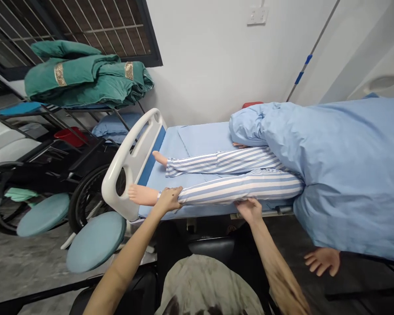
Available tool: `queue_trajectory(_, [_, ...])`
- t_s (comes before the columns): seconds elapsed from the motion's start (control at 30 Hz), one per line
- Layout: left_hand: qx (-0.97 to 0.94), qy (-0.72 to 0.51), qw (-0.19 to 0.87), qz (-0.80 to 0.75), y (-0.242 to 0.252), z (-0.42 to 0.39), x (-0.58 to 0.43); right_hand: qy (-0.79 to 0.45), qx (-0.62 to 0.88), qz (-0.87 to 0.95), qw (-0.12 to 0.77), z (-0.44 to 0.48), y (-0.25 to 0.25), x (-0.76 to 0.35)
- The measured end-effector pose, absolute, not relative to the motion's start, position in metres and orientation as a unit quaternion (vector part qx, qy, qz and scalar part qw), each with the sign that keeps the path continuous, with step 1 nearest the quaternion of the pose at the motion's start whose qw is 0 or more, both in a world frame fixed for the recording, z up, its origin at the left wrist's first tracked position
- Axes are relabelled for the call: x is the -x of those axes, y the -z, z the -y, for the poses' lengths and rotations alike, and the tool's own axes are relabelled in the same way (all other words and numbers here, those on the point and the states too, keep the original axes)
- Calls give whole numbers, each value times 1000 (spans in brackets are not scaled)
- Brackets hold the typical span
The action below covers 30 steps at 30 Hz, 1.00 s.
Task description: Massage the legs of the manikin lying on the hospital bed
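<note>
A training manikin in blue-and-white striped trousers (236,186) lies on a hospital bed with a light blue sheet (200,140). A light blue quilt (341,166) covers its upper body. My left hand (168,199) is closed round the near leg's ankle, just above the bare foot (141,194). My right hand (249,209) grips under the same leg near the knee, fingers curled against the striped cloth. The manikin's far foot (159,158) rests near the footboard (131,164). One manikin hand (321,261) hangs below the quilt at the bed's near side.
Two round teal stools (95,240) (44,214) stand left of the footboard beside a wheelchair wheel (82,192). A rack holds folded green bedding (88,74) and a red basin (70,136). White wall and a socket (257,16) lie beyond the bed.
</note>
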<state>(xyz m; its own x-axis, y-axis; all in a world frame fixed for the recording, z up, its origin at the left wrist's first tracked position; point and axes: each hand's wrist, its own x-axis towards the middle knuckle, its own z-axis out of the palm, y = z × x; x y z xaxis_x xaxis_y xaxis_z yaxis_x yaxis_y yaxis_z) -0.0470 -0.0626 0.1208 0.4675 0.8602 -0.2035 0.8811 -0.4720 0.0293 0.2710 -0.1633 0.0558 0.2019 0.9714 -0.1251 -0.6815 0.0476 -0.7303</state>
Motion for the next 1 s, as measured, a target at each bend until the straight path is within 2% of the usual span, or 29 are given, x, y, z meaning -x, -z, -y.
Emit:
queue_trajectory(0.3, [-826, -42, 148, -543, -99, 63, -28, -589, 246, 168, 751, 169, -129, -307])
queue_trajectory(0.43, [-822, -72, 172, -538, -88, 62, -57, -553, 268, 181, 767, 168, -147, -314])
queue_trajectory(0.7, [-823, -72, 195, -529, -79, 66, -62, -550, 272, 169, 771, 171, -143, -316])
queue_trajectory(1.0, [-838, -64, 174, -514, -79, 68, -46, -536, 306, 191, 763, 173, -134, -309])
